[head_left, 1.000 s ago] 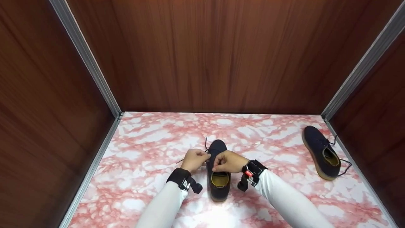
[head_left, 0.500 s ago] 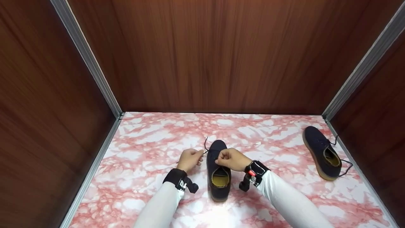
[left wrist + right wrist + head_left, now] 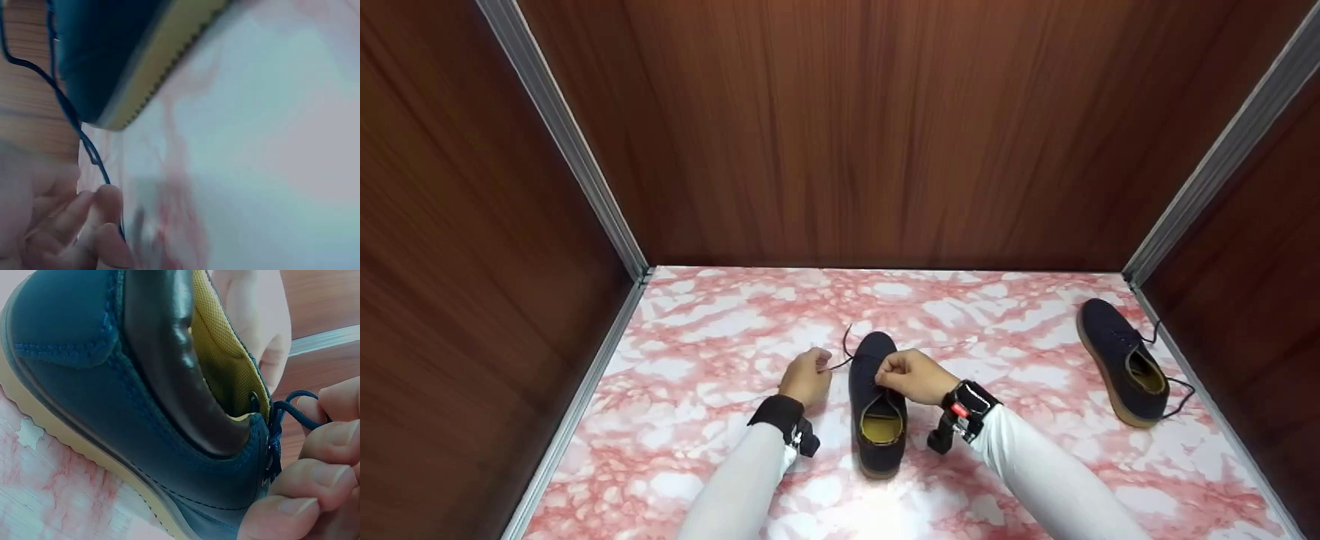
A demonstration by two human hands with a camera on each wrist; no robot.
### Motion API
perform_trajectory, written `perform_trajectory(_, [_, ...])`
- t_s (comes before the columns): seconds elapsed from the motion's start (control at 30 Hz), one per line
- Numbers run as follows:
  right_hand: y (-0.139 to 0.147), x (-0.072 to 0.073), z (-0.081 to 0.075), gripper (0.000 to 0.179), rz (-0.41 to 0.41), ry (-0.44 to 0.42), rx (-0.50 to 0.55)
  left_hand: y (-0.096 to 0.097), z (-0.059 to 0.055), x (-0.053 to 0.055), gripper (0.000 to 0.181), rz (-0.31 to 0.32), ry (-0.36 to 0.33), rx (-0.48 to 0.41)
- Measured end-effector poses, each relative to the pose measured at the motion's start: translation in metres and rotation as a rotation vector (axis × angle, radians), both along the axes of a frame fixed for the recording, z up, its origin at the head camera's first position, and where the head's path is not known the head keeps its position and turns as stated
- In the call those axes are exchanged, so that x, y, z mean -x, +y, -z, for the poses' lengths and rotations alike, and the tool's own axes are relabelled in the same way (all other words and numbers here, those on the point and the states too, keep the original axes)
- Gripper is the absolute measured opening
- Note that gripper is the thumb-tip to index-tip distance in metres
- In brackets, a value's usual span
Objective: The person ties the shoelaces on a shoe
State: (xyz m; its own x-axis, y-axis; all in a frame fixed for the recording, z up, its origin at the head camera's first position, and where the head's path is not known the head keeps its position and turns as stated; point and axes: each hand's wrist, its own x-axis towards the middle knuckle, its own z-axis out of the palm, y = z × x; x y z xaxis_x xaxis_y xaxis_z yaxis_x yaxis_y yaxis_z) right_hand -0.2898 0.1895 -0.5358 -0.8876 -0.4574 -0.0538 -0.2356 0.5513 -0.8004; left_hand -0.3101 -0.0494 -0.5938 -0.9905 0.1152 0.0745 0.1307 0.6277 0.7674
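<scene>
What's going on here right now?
A person is working on the laces of a dark shoe standing on the marbled surface. The left hand pinches a lace out to the shoe's left, while the fingers of the right hand hold a lace loop above the lacing. No finished bow shows. A second shoe sits apart at the right, its lace ends loose.

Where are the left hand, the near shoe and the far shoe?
Left hand (image 3: 805, 379): head view, on the back of the hand.
Near shoe (image 3: 880, 428): head view, on the yellow lining.
Far shoe (image 3: 1114, 361): head view, on the dark upper.
</scene>
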Motion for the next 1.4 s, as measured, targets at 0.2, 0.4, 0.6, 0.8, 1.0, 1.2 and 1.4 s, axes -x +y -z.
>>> perform_trajectory(0.2, [0.000, 0.000, -0.001, 0.017, 0.022, -0.031, 0.023, 0.001, 0.003, 0.001, 0.038, 0.089, -0.014, 0.065])
perform_trajectory(0.4, [0.000, -0.002, -0.004, 0.026, 0.050, -0.109, 0.081, 0.002, 0.003, 0.000, 0.026, 0.069, -0.035, 0.119])
perform_trajectory(0.6, [-0.001, -0.004, -0.002, 0.035, 0.067, -0.108, 0.106, 0.002, 0.007, -0.001, 0.009, 0.060, -0.002, 0.138])
perform_trajectory(0.8, [0.002, -0.003, 0.000, 0.037, 0.100, -0.058, 0.088, 0.003, 0.011, -0.002, 0.016, 0.055, 0.013, 0.136])
perform_trajectory(1.0, [0.007, -0.002, -0.001, 0.033, 0.139, -0.031, 0.059, -0.001, 0.009, -0.004, 0.015, 0.066, -0.001, 0.102])
perform_trajectory(1.2, [0.009, -0.001, -0.002, 0.028, 0.171, -0.012, 0.040, -0.005, 0.005, -0.007, 0.013, 0.049, -0.065, 0.084])
perform_trajectory(1.4, [0.011, 0.000, -0.002, 0.026, 0.173, 0.010, 0.038, -0.012, -0.005, -0.012, 0.015, 0.051, -0.072, 0.123])
